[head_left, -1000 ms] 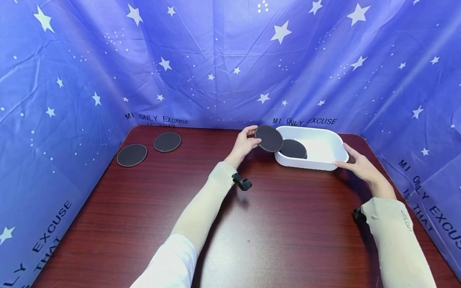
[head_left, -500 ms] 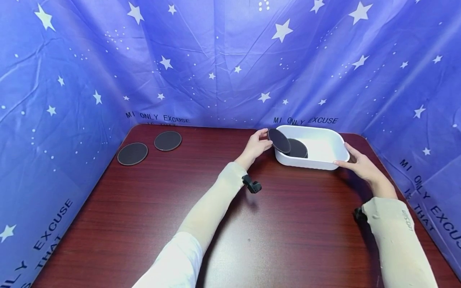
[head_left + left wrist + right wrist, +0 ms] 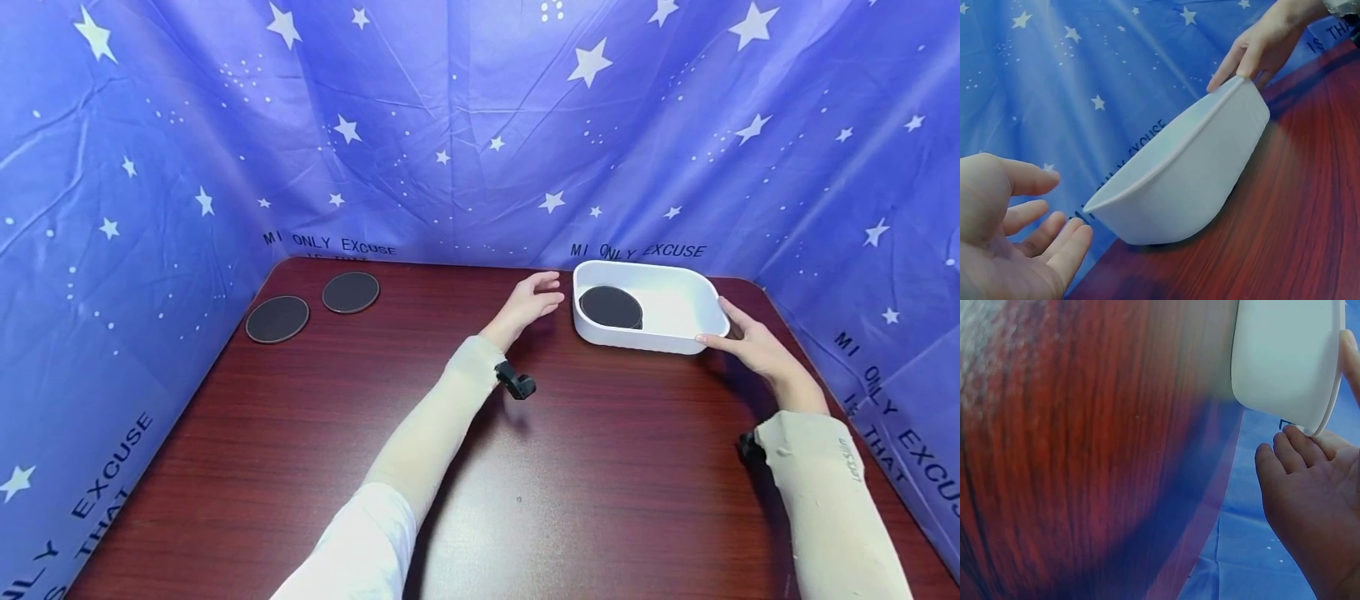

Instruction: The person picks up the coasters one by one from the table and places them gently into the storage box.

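A white oval-ended plastic bin point(image 3: 651, 340) stands at the back right of the table. In its left end lies a round black coaster point(image 3: 611, 307), with the edge of another showing just under it. My right hand point(image 3: 763, 354) holds the bin's right end, thumb at the near rim and fingers round the far side. Just left of the bin, my left hand point(image 3: 522, 307) holds nothing, its fingers apart and loosely bent. In the left wrist view that hand point(image 3: 1016, 231) is a short way off the bin's wall point(image 3: 1197, 181); the coasters are hidden there.
Two more black coasters, one point(image 3: 277, 319) at the table's left edge and one point(image 3: 350, 292) near the back, lie flat on the dark red wooden table point(image 3: 300, 433). A blue star-printed cloth point(image 3: 450, 100) hangs along the back and both sides.
My left hand carried a coaster right over the bin's left rim, let it go onto the one inside, then drew back left. My right hand has stayed on the bin.
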Demonstrator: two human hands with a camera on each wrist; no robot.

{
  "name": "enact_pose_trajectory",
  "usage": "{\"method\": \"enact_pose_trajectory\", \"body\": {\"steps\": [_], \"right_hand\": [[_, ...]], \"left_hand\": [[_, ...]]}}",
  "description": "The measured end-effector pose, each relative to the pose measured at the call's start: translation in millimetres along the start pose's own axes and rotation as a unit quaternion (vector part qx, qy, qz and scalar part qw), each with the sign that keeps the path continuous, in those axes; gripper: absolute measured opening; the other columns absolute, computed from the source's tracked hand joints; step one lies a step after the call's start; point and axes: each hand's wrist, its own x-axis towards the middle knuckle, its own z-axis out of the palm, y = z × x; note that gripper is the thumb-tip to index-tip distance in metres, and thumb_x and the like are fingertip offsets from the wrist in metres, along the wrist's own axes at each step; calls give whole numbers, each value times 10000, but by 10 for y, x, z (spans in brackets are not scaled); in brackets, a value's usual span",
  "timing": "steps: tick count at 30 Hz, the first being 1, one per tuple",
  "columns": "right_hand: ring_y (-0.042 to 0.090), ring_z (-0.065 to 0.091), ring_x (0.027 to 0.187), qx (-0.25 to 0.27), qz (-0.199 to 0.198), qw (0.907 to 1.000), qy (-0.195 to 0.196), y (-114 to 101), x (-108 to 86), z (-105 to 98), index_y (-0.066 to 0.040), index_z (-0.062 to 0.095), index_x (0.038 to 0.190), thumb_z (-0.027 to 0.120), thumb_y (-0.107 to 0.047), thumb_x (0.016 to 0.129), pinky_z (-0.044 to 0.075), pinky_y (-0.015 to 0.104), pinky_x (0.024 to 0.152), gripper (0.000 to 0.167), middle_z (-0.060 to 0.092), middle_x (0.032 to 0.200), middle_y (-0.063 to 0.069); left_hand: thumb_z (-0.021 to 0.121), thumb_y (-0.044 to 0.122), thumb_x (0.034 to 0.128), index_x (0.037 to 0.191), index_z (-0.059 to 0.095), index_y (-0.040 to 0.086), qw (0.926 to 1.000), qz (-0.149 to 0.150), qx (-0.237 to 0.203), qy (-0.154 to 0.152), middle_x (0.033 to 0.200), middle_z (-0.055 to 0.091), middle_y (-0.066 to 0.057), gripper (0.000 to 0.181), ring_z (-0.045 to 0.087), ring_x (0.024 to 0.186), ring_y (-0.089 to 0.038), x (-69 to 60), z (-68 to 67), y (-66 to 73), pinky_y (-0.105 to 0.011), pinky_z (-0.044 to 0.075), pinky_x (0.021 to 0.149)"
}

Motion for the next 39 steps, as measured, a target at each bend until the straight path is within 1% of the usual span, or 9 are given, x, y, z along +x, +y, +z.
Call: {"method": "enact_pose_trajectory", "body": {"steps": [5, 10, 14, 18, 23, 25, 29, 36, 39], "right_hand": [[172, 270, 1469, -81, 4, 10000, 6, 21, 3, -1, -23, -25, 1580, 641, -170, 976, 334, -62, 860, 911, -13, 1638, 259], [229, 237, 1485, -47, 53, 10000, -16, 18, 1, -1, -28, -33, 1581, 636, -187, 981, 331, -65, 861, 912, -25, 1646, 242], [285, 243, 1481, -117, 100, 9999, -24, 10, 0, 6, -43, -33, 1584, 633, -198, 984, 333, -63, 855, 910, -12, 1649, 237], [263, 310, 1448, -299, 188, 9994, -42, 12, 17, 9, -78, -26, 1591, 638, -231, 983, 331, -62, 829, 913, 11, 1657, 217], [212, 299, 1453, -29, 77, 10000, -12, 4, -8, 8, -44, -24, 1585, 639, -187, 980, 338, -61, 849, 909, -2, 1651, 233], [226, 286, 1460, 62, 52, 10000, -17, 5, -15, 10, -37, -26, 1584, 638, -177, 980, 342, -60, 854, 909, -7, 1650, 236], [228, 272, 1466, 21, 62, 10000, -24, 8, -17, 9, -46, -28, 1585, 639, -189, 980, 337, -60, 852, 912, -19, 1655, 216], [30, 352, 1383, -7, 51, 10000, 23, 33, -3, 6, -32, -27, 1582, 637, -152, 977, 342, -59, 854, 906, 4, 1641, 255], [-28, 367, 1340, -65, 75, 9999, 23, 42, 6, 4, -37, -26, 1583, 638, -152, 976, 344, -60, 846, 907, 17, 1634, 274]], "left_hand": [[580, -5, 970, 1466, 455, 10, 10000, 16, -69, 47, 1472, 501, -217, 511, 548, 1317, -318, -10, -84, 58, -366, 490, 1098], [581, 3, 973, 1459, 462, 6, 9999, 127, -90, 25, 1463, 509, -216, 500, 537, 1328, -324, -17, -176, 126, -384, 473, 1115], [587, 2, 970, 1436, 492, 12, 9996, 209, -99, 150, 1442, 532, -213, 476, 539, 1328, -325, -45, -270, 170, -391, 473, 1116], [592, -1, 967, 1425, 504, 10, 9991, 252, -198, 269, 1440, 531, -223, 467, 527, 1340, -324, -76, -395, 203, -406, 456, 1132], [594, -4, 965, 1414, 514, 4, 9984, 307, -235, 423, 1420, 545, -224, 456, 524, 1340, -326, -105, -554, 239, -413, 453, 1135], [586, -7, 967, 1408, 517, -5, 9978, 325, -253, 523, 1416, 543, -232, 446, 526, 1333, -323, -125, -634, 254, -420, 449, 1138], [568, -12, 972, 1420, 494, -31, 9965, 340, -264, 720, 1439, 508, -261, 455, 527, 1323, -310, -166, -829, 275, -414, 444, 1143], [498, -48, 990, 1466, 414, -61, 9935, 378, -497, 951, 1517, 404, -294, 484, 419, 1416, -372, -288, -1214, 316, -417, 391, 1186], [482, -51, 996, 1476, 405, -52, 9918, 361, -532, 1108, 1536, 385, -283, 486, 439, 1400, -332, -356, -1386, 350, -403, 382, 1193]]}}
